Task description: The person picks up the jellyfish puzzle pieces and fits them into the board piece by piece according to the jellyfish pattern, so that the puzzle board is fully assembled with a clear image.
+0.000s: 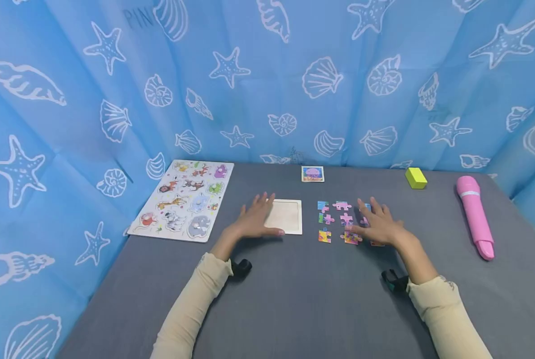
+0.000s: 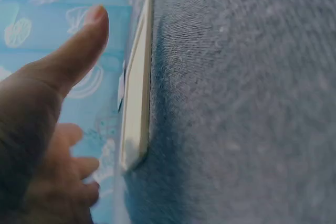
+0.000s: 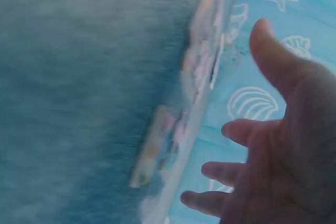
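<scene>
A blank white puzzle tray lies mid-table, and my left hand hovers flat over its left edge with fingers spread. In the left wrist view the tray shows edge-on beside my thumb. Several loose pink and multicoloured puzzle pieces lie scattered right of the tray. My right hand is spread open over the right-hand pieces and grips none. The right wrist view is blurred, with open fingers above the pieces. A small reference picture card lies behind them.
A wooden animal peg puzzle board sits at the table's left rear. A yellow-green block and a pink cylindrical object lie on the right. Blue seashell-print cloth walls in the grey table on three sides.
</scene>
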